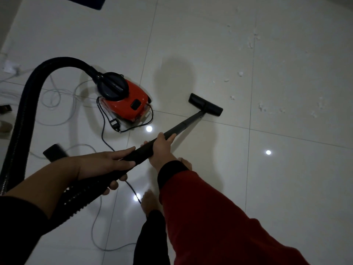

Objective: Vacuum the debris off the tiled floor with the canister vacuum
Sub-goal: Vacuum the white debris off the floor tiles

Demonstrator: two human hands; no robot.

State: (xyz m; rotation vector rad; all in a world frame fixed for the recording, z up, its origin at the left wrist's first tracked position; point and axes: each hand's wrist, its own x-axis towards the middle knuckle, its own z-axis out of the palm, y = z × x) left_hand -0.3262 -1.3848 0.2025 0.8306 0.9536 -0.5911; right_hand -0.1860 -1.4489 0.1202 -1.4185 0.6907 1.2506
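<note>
Red-and-black canister vacuum (122,101) parked on glossy pale tiled floor (210,44), left of centre.

Black wand (183,124) angled down to flat black floor nozzle (205,104), resting on tile short of scattered white debris (271,109) to its right. Left hand (107,166) clenched round black ribbed hose (23,115) handle end; right hand (161,148), red sleeve (219,217), gripping wand further down. White cable (57,96) looped beside canister. Bare feet (150,201) below.

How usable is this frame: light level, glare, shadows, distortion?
Head view: dim overall, dark vignetted corners; three ceiling-light glare spots on the glossy tiled floor, one near the red canister; soft shadow behind the floor nozzle; wide-angle bending of grout lines; white debris faint but visible.
</note>
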